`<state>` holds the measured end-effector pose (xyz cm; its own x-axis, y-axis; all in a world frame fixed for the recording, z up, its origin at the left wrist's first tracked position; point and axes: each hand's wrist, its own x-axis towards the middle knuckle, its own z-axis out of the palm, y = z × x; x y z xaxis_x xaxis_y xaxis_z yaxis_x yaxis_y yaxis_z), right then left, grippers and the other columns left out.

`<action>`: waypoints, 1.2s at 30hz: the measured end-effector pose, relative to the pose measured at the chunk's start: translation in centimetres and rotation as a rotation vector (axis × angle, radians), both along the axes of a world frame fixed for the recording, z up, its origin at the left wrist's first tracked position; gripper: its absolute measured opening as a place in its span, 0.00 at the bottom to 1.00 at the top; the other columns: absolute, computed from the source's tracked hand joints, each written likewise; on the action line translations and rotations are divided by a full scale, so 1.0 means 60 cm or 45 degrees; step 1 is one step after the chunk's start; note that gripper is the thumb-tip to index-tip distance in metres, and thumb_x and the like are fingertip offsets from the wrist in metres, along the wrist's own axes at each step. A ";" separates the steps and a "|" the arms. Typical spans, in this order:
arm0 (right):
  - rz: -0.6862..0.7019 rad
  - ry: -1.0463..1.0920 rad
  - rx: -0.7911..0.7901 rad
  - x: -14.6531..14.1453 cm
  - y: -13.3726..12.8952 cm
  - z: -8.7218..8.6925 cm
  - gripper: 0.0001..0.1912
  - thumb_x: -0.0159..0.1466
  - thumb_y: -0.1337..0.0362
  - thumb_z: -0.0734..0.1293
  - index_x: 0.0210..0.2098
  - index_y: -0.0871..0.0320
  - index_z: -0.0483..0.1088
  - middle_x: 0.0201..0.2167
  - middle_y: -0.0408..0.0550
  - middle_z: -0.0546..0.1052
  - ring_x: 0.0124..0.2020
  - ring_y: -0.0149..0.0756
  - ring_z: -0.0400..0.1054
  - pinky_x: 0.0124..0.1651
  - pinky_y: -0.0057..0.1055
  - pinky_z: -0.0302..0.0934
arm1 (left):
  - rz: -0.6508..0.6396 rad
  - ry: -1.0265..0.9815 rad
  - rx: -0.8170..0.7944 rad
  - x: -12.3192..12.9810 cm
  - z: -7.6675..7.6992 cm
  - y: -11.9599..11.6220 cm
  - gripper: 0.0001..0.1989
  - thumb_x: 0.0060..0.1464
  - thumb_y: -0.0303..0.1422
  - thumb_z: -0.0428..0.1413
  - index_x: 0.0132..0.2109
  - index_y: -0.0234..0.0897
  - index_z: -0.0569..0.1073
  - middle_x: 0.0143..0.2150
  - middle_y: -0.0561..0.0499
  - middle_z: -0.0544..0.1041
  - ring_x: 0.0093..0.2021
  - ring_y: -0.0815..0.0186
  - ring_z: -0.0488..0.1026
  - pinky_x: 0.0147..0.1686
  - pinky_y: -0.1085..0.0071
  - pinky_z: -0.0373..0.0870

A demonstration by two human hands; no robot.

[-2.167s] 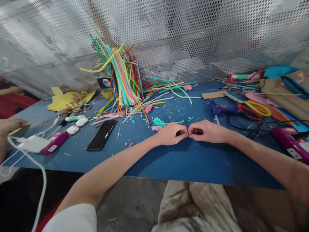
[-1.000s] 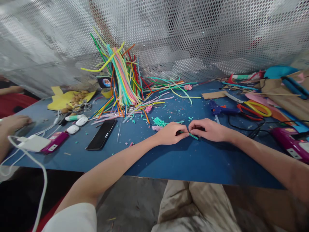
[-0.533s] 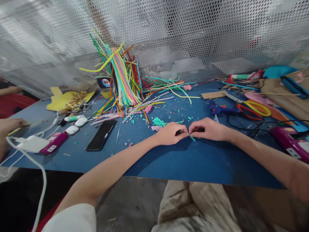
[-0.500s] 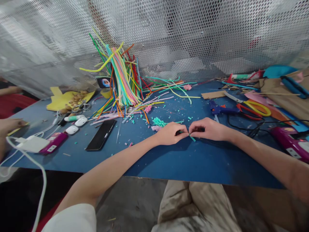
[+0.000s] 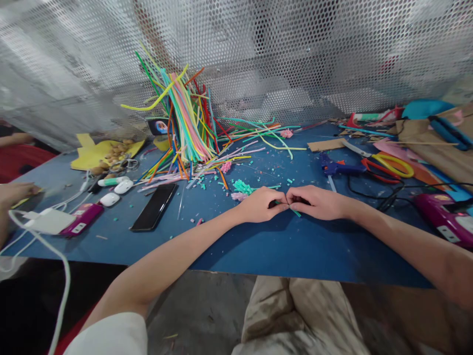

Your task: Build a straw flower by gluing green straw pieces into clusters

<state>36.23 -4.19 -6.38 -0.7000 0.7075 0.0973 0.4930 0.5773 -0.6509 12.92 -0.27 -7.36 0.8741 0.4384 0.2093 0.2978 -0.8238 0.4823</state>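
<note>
My left hand [image 5: 260, 204] and my right hand [image 5: 314, 202] rest knuckle to knuckle on the blue table [image 5: 258, 246], fingertips pinched together. Between them they hold a short green pipe cleaner [image 5: 294, 212], whose free end pokes out just below my right thumb. Most of the piece is hidden inside the fingers. A small heap of green and pink cut bits [image 5: 242, 188] lies just beyond my left hand.
A tall bundle of coloured pipe cleaners [image 5: 188, 123] stands at the back. A black phone [image 5: 154, 206], earbud cases [image 5: 111, 198], a blue glue gun [image 5: 338, 168], scissors [image 5: 388, 165] and a purple device [image 5: 445, 217] lie around. Another person's hand [image 5: 15, 192] is at the far left.
My two hands have closed in on each other until the fingertips meet. Less of the green pipe cleaner's free end shows below my right hand than a second ago.
</note>
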 end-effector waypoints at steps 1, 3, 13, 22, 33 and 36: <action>-0.003 -0.001 -0.011 0.000 0.001 -0.001 0.04 0.69 0.63 0.60 0.36 0.55 0.64 0.28 0.40 0.69 0.28 0.30 0.59 0.33 0.29 0.53 | -0.005 -0.001 -0.003 0.000 0.000 0.000 0.13 0.67 0.39 0.52 0.39 0.36 0.76 0.31 0.52 0.77 0.31 0.69 0.70 0.37 0.71 0.61; -0.013 0.013 -0.039 -0.002 0.002 -0.005 0.03 0.68 0.65 0.61 0.36 0.55 0.63 0.28 0.39 0.68 0.28 0.29 0.57 0.32 0.29 0.52 | -0.010 -0.003 -0.012 0.001 -0.001 0.000 0.13 0.67 0.39 0.52 0.39 0.36 0.76 0.31 0.52 0.77 0.31 0.69 0.70 0.37 0.71 0.61; -0.090 0.195 -0.160 -0.008 0.007 -0.012 0.05 0.64 0.69 0.61 0.31 0.55 0.60 0.25 0.36 0.62 0.27 0.28 0.54 0.31 0.28 0.50 | 0.009 -0.081 -0.134 0.001 0.005 -0.001 0.11 0.66 0.37 0.52 0.39 0.35 0.74 0.32 0.53 0.77 0.31 0.71 0.70 0.35 0.74 0.61; 0.035 0.308 -0.369 0.004 0.019 -0.009 0.05 0.65 0.65 0.63 0.32 0.57 0.62 0.28 0.38 0.63 0.29 0.28 0.54 0.33 0.29 0.50 | 0.006 -0.081 -0.106 0.001 0.006 -0.002 0.13 0.67 0.37 0.52 0.37 0.35 0.75 0.30 0.54 0.76 0.30 0.71 0.69 0.34 0.74 0.61; -0.158 0.424 -0.376 0.012 0.014 -0.018 0.18 0.63 0.50 0.69 0.44 0.56 0.73 0.38 0.47 0.77 0.38 0.35 0.69 0.43 0.34 0.63 | 0.128 -0.093 -0.097 0.002 0.010 -0.009 0.12 0.65 0.37 0.52 0.36 0.36 0.74 0.29 0.53 0.75 0.29 0.71 0.69 0.34 0.74 0.61; -0.222 0.319 -0.311 0.008 0.014 -0.018 0.18 0.62 0.48 0.70 0.41 0.56 0.75 0.34 0.46 0.78 0.35 0.34 0.69 0.40 0.32 0.62 | 0.144 -0.086 -0.112 0.002 0.011 -0.010 0.12 0.65 0.36 0.52 0.36 0.36 0.74 0.29 0.54 0.75 0.29 0.71 0.68 0.33 0.74 0.60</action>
